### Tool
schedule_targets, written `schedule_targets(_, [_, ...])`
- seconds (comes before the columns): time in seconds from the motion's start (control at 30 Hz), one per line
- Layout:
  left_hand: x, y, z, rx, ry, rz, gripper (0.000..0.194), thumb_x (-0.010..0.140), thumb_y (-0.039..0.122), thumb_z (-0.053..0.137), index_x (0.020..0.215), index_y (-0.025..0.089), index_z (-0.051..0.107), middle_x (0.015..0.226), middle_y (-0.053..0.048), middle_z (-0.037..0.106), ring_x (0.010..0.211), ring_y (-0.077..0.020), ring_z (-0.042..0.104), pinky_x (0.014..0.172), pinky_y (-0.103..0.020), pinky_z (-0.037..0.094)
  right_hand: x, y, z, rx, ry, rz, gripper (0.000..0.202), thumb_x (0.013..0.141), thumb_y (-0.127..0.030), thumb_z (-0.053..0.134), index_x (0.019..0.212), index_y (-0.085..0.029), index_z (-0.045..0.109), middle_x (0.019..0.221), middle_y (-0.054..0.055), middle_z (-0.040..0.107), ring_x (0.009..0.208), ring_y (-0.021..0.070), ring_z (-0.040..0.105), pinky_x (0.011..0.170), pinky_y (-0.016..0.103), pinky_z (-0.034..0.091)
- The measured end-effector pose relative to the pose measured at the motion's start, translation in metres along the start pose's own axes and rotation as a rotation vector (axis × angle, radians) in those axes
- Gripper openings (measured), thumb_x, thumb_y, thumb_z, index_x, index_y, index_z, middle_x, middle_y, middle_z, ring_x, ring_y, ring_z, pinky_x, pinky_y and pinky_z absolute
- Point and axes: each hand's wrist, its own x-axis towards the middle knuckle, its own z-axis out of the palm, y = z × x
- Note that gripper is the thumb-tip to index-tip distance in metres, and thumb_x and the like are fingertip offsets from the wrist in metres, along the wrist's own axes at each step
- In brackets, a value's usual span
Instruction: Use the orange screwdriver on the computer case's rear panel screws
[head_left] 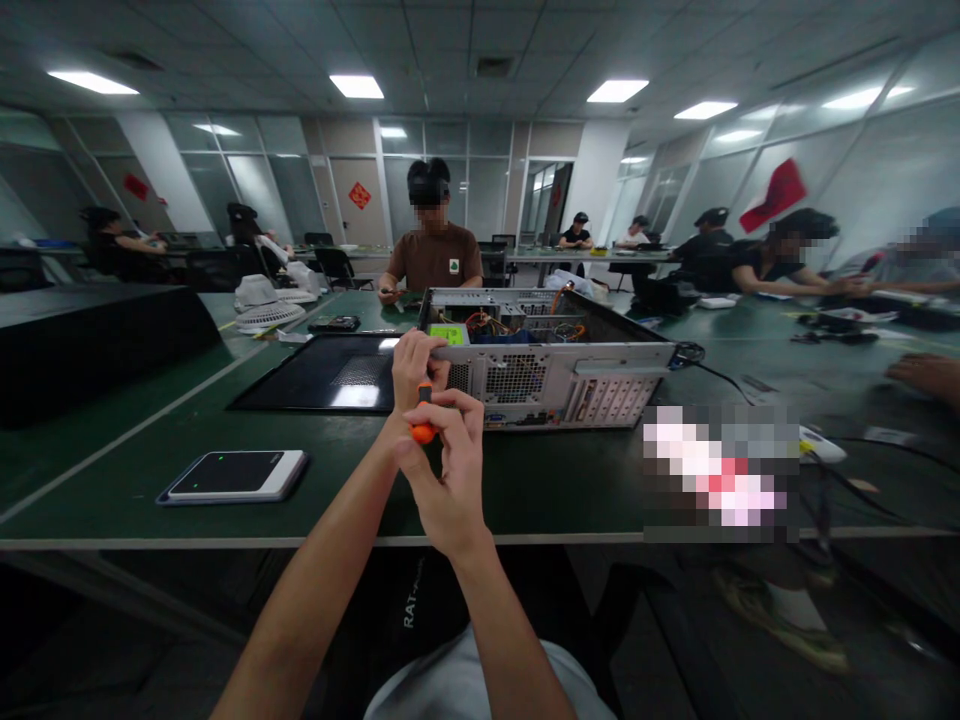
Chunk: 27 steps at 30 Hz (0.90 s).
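Near the table's (555, 480) front edge, the right hand (448, 465) pinches an orange tool (423, 433), best held straight; left hand's (414, 365) grip unclear.

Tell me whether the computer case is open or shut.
The computer case is open: its upper side is uncovered, exposing wires inside.

Your tool (423, 434) is orange and black; the case (556, 382) before you is silver-grey, its back patterned with dark mesh (516, 379), and the label (448, 335) in it is lime green. You also see a black panel (315, 378), a white device (281, 476) with a black top, and a dark green table (97, 510) with pale striping.
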Motion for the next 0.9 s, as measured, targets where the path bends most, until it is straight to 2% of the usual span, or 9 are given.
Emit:
schedule_targets(0.07, [0.0, 0.001, -0.001, 0.037, 0.044, 0.047, 0.024, 0.082, 0.009, 0.047, 0.095, 0.024, 0.061, 0.093, -0.007, 0.062, 0.098, -0.0255, 0.058, 0.11, -0.049, 0.043, 0.001, 0.001, 0.001, -0.032, 0.017, -0.01, 0.011, 0.095, -0.033, 0.067, 0.105, -0.028, 0.068, 0.116, 0.007, 0.055, 0.118, 0.0222, 0.058, 0.105, 0.043, 0.052])
schedule_targets(0.2, [-0.002, 0.002, -0.002, 0.014, 0.113, 0.138, 0.02, 0.082, 0.012, 0.052, 0.095, 0.024, 0.061, 0.093, -0.006, 0.062, 0.095, -0.0259, 0.06, 0.108, -0.049, 0.044, 0.002, 0.004, 0.001, 0.061, 0.051, -0.016, 0.03, 0.092, -0.034, 0.072, 0.119, -0.026, 0.06, 0.117, 0.007, 0.062, 0.108, 0.0202, 0.064, 0.096, 0.039, 0.056])
schedule_targets(0.3, [-0.004, 0.001, 0.0, 0.017, 0.139, 0.155, 0.017, 0.083, 0.016, 0.054, 0.095, 0.024, 0.062, 0.093, -0.005, 0.064, 0.094, -0.0257, 0.062, 0.105, -0.048, 0.045, 0.002, 0.003, -0.001, 0.031, 0.033, -0.018, 0.025, 0.088, -0.032, 0.077, 0.109, -0.024, 0.065, 0.117, 0.007, 0.062, 0.111, 0.0216, 0.063, 0.096, 0.04, 0.056])
schedule_targets(0.37, [-0.005, -0.001, 0.002, 0.058, 0.162, 0.15, 0.017, 0.085, 0.018, 0.052, 0.097, 0.025, 0.062, 0.095, -0.004, 0.065, 0.095, -0.0247, 0.063, 0.104, -0.046, 0.046, 0.002, 0.002, -0.003, -0.024, -0.004, -0.03, 0.022, 0.089, -0.03, 0.075, 0.109, -0.026, 0.069, 0.118, 0.007, 0.062, 0.115, 0.0227, 0.062, 0.099, 0.041, 0.055])
schedule_targets(0.5, [-0.005, -0.007, 0.005, 0.07, 0.189, 0.194, 0.022, 0.087, 0.013, 0.048, 0.099, 0.024, 0.061, 0.093, -0.005, 0.064, 0.094, -0.0233, 0.061, 0.101, -0.046, 0.049, -0.002, 0.001, -0.004, 0.012, -0.067, -0.037, 0.036, 0.097, -0.029, 0.063, 0.133, -0.03, 0.059, 0.128, 0.008, 0.064, 0.118, 0.0226, 0.064, 0.099, 0.041, 0.057])
schedule_targets(0.57, [-0.004, -0.011, 0.007, 0.047, 0.182, 0.201, 0.024, 0.086, 0.01, 0.047, 0.099, 0.025, 0.061, 0.092, -0.005, 0.063, 0.094, -0.0233, 0.06, 0.1, -0.047, 0.049, -0.003, 0.002, -0.003, 0.057, -0.083, -0.032, 0.038, 0.101, -0.028, 0.057, 0.138, -0.03, 0.054, 0.135, 0.009, 0.062, 0.122, 0.0231, 0.063, 0.1, 0.042, 0.057])
schedule_targets(0.7, [-0.003, -0.012, 0.008, 0.057, 0.163, 0.159, 0.027, 0.084, 0.008, 0.047, 0.098, 0.026, 0.061, 0.091, -0.006, 0.063, 0.097, -0.024, 0.06, 0.102, -0.048, 0.048, -0.003, 0.002, -0.005, 0.055, -0.103, -0.033, 0.027, 0.101, -0.032, 0.057, 0.127, -0.029, 0.063, 0.139, 0.01, 0.058, 0.129, 0.0244, 0.06, 0.106, 0.044, 0.054])
schedule_targets(0.83, [-0.003, -0.01, 0.006, 0.099, 0.17, 0.204, 0.03, 0.082, 0.007, 0.045, 0.099, 0.024, 0.063, 0.092, -0.005, 0.064, 0.096, -0.0236, 0.061, 0.101, -0.045, 0.049, -0.001, 0.002, -0.003, 0.012, -0.025, -0.026, 0.019, 0.095, -0.037, 0.068, 0.111, -0.027, 0.07, 0.123, 0.008, 0.061, 0.124, 0.0231, 0.06, 0.108, 0.043, 0.053])
schedule_targets(0.9, [-0.003, -0.011, 0.004, 0.122, 0.153, 0.224, 0.029, 0.08, 0.01, 0.047, 0.1, 0.023, 0.064, 0.092, -0.005, 0.064, 0.096, -0.0242, 0.061, 0.103, -0.046, 0.049, 0.0, 0.003, -0.002, 0.05, -0.012, -0.025, 0.02, 0.095, -0.034, 0.068, 0.113, -0.026, 0.067, 0.12, 0.007, 0.064, 0.119, 0.0213, 0.063, 0.105, 0.041, 0.054])
